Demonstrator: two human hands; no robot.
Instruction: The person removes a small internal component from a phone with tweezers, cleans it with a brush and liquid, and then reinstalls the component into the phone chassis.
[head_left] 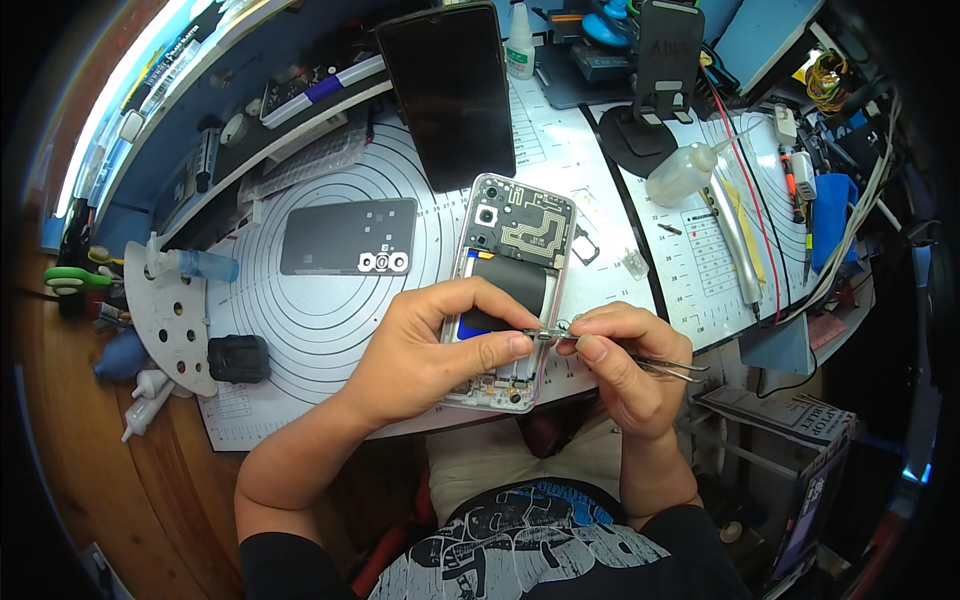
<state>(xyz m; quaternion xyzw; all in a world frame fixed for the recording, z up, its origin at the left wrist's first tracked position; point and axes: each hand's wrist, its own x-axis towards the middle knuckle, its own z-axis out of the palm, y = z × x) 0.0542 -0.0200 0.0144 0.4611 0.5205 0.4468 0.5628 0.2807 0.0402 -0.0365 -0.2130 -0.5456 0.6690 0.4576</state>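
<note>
I have a small metallic part (pixel 545 334) pinched over the near half of the opened phone (pixel 532 228); my fingertips cover much of it, so I can't make out what it is. My left hand (pixel 430 335) closes thumb and forefinger on its left end. My right hand (pixel 630 362) has its fingertips together at the right end and grips the tweezers (pixel 672 370), their middle hidden by my fingers. My left hand also hides some of the phone's lower half. The phone lies on the mat (pixel 245 400), the back cover (pixel 345 238) to its left, the dark-screened device (pixel 445 100) beyond. Far right, the squeeze bottle (pixel 680 178) is translucent, its fill level unclear; far left, the pump bottle (pixel 205 265) looks blue inside. Beneath the far-left shelf, I can't tell what the clear tray (pixel 318 162) holds.
</note>
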